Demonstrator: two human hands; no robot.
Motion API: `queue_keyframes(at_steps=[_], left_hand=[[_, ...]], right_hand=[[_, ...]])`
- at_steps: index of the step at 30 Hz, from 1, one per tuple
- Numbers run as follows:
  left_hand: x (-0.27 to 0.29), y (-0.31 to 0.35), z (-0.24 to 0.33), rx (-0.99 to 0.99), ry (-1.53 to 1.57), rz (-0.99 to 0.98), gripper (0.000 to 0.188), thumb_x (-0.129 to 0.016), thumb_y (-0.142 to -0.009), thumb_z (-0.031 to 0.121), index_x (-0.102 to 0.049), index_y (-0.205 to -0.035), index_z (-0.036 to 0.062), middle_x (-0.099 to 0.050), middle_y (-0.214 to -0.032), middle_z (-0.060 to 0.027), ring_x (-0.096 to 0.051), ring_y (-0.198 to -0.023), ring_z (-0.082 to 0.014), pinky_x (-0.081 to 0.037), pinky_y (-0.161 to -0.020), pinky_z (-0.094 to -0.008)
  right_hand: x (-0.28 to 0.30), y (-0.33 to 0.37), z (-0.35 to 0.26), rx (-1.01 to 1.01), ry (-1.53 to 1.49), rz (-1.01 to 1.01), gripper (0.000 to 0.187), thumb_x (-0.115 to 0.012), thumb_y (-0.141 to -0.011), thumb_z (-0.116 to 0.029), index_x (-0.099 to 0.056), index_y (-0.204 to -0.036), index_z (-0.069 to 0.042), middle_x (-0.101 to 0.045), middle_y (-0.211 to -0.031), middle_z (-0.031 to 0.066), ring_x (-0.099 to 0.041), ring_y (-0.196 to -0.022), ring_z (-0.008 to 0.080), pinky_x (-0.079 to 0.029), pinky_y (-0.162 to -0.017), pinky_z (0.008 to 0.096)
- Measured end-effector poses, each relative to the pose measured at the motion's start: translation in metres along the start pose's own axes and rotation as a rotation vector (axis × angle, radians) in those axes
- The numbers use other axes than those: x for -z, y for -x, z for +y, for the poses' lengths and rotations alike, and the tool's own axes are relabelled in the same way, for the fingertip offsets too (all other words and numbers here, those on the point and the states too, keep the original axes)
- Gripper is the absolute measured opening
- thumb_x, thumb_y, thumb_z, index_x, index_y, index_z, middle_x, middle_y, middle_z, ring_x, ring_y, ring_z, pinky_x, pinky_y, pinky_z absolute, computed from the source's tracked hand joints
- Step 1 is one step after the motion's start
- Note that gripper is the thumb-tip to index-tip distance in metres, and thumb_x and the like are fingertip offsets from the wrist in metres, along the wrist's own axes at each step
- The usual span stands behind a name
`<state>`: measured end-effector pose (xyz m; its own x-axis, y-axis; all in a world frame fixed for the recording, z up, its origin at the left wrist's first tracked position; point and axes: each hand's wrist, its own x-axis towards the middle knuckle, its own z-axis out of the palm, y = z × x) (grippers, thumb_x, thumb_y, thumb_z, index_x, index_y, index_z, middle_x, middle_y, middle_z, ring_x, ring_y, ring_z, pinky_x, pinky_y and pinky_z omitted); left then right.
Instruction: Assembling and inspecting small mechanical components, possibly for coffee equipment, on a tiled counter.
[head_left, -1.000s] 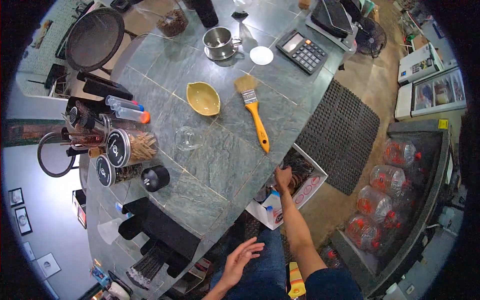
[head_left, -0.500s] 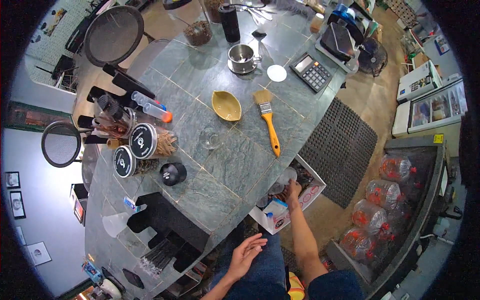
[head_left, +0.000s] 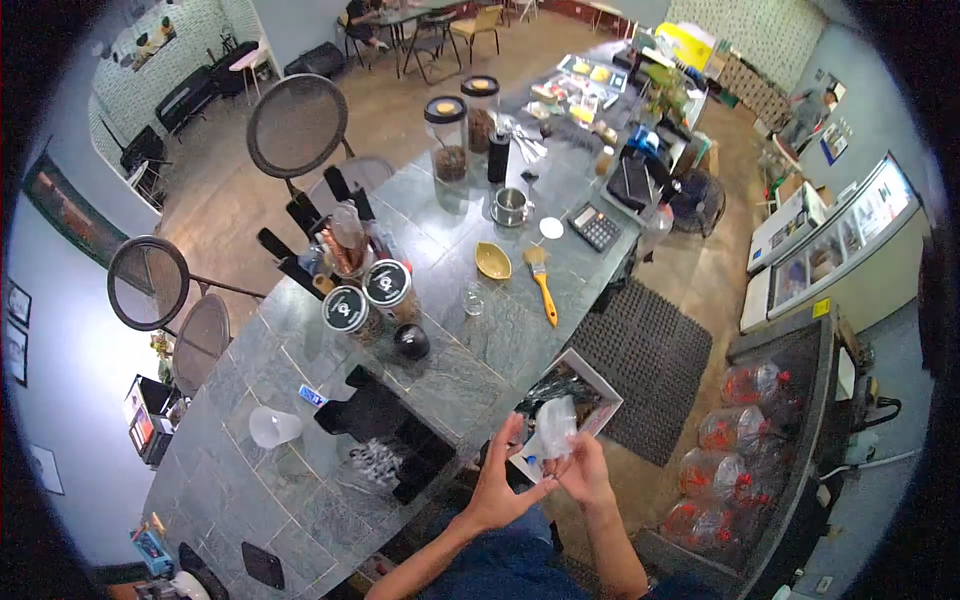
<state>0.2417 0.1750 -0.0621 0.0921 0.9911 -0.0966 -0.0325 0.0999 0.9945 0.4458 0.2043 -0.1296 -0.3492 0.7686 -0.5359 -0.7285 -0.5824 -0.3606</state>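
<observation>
My right hand (head_left: 585,472) pinches a translucent whitish plastic piece (head_left: 556,424) by its lower end; whether it is a cup or a bag I cannot tell. Close by on its left, my left hand (head_left: 492,492) is open, thumb and fingers spread, its fingertips near the plastic. Both hands are beside the table edge, over a white open box (head_left: 603,397) with dark and clear items in it. On the table (head_left: 455,395) near the hands lie a brush with a yellow handle (head_left: 545,290), a small clear glass dish (head_left: 473,301) and a leaf-shaped olive bowl (head_left: 493,261).
A black round knob-like piece (head_left: 411,341), lidded jars (head_left: 347,310), a black organizer (head_left: 385,420) and a frosted cup (head_left: 273,427) stand on the table's left part. Farther off are a metal cup (head_left: 511,207) and a calculator (head_left: 596,227). Large bottles (head_left: 715,470) lie at right.
My right hand has come up out of the box with the translucent plastic piece. My left hand has moved up beside it. The view has tilted up, showing more of the room.
</observation>
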Motion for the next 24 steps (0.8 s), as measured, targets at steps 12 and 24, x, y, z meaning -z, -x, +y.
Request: queue_keyframes(at_steps=[12, 24], left_hand=[[0.096, 0.077, 0.052, -0.673, -0.242, 0.193, 0.100, -0.087, -0.084, 0.051, -0.036, -0.155, 0.0027, -0.051, -0.146, -0.0226, -0.056, -0.131, -0.0373, -0.048, -0.109, -0.0471], [0.156, 0.112, 0.069, -0.315, 0.390, 0.125, 0.086, -0.071, -0.097, 0.055, -0.035, -0.156, 0.0041, -0.049, -0.145, -0.0111, -0.050, -0.133, -0.0224, -0.039, -0.115, -0.0382]], right_hand=[[-0.205, 0.100, 0.102, 0.408, 0.857, -0.236, 0.083, -0.063, -0.090, -0.004, -0.029, -0.166, -0.006, -0.033, -0.164, 0.0172, -0.040, -0.148, 0.0276, -0.034, -0.122, 0.0397], [-0.259, 0.103, 0.124, 0.873, 1.643, -0.626, 0.087, -0.084, -0.086, -0.025, -0.043, -0.159, -0.005, -0.042, -0.159, 0.0226, -0.045, -0.144, 0.0420, -0.036, -0.120, 0.0480]])
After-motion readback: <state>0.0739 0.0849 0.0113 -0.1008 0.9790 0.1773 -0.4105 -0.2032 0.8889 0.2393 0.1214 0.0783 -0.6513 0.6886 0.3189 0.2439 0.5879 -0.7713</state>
